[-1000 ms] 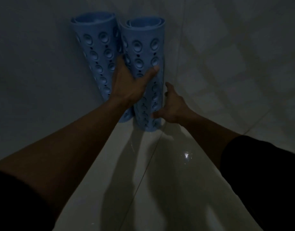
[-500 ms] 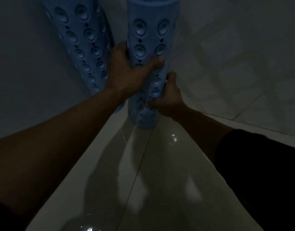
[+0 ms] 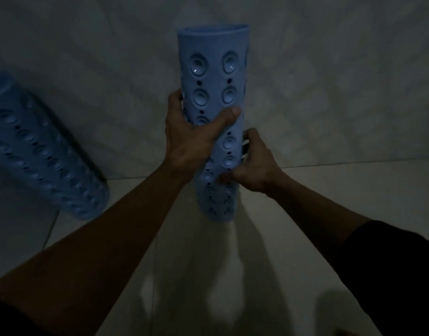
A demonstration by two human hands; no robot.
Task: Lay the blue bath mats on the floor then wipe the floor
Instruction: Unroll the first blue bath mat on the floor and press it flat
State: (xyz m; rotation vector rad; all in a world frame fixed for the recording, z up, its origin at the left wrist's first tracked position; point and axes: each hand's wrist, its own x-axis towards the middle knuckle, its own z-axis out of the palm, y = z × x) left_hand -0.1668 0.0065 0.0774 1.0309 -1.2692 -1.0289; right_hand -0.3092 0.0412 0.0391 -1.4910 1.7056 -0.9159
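Head view, dim light. Rolled mat (image 3: 212, 98) upright at centre frame, lower end seemingly just clear of the floor (image 3: 269, 275); contact hard to judge in the gloom. Suction cups face outward, so the roll is wound with the gripping side out.

Left hand (image 3: 191, 139) wrapped round the middle of the roll, thumb across the front, fingers behind. Right hand (image 3: 253, 166) clasped lower on the right flank, thumb pressed to the front near the bottom third, fingertips tucked behind where the loose edge probably sits. Both hands grasping the same roll, neither released. Stacked grip, one high and one low, likely to keep the tube vertical and stop it springing open before being set where wanted.

Second mat (image 3: 39, 154) also rolled, leaning at a slant against the wall (image 3: 329, 93) at far left, bottom end resting on the floor at the wall's foot. Well apart from the held roll; untouched. Probably parked there to free both hands for one mat at a time.

Floor pale, glossy tile, shadows of both arms across it. No cloth or mop in frame.

Judgement: laying stage barely begun, nothing unrolled, wiping not started. Next move calls for lowering one end to the tile and letting the free edge run out, cups down. Risk: stiff roll curling back once let go.
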